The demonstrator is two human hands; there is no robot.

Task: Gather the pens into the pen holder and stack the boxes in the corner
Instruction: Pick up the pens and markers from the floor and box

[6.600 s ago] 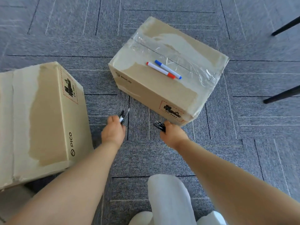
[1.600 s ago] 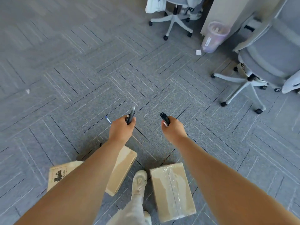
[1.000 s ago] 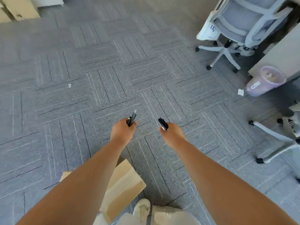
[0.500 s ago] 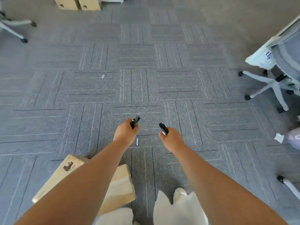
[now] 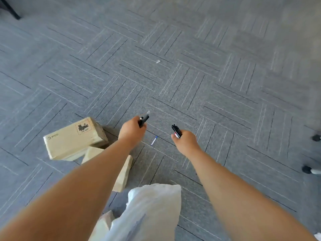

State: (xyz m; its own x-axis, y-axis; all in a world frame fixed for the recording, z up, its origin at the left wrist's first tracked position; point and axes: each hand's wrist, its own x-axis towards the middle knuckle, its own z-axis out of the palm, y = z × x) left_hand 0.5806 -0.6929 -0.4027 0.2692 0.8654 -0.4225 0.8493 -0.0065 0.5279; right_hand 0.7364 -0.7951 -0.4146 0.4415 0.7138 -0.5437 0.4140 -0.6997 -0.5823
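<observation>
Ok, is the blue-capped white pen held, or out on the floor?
Out on the floor: the pen lies flat on the carpet between the left hand and right hand, touched by neither.

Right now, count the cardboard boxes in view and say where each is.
2. One labelled box lies left of the left hand; the second box sits nearer, partly hidden by the left forearm. A pale shape by the leg may be another.

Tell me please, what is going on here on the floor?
A person is gathering pens off a grey carpet. The left grip holds a few dark pens, the right grip holds a second bunch. One white pen with a blue end lies on the carpet between them. Two cardboard boxes lie jumbled at the left. No pen holder is in view.
</observation>
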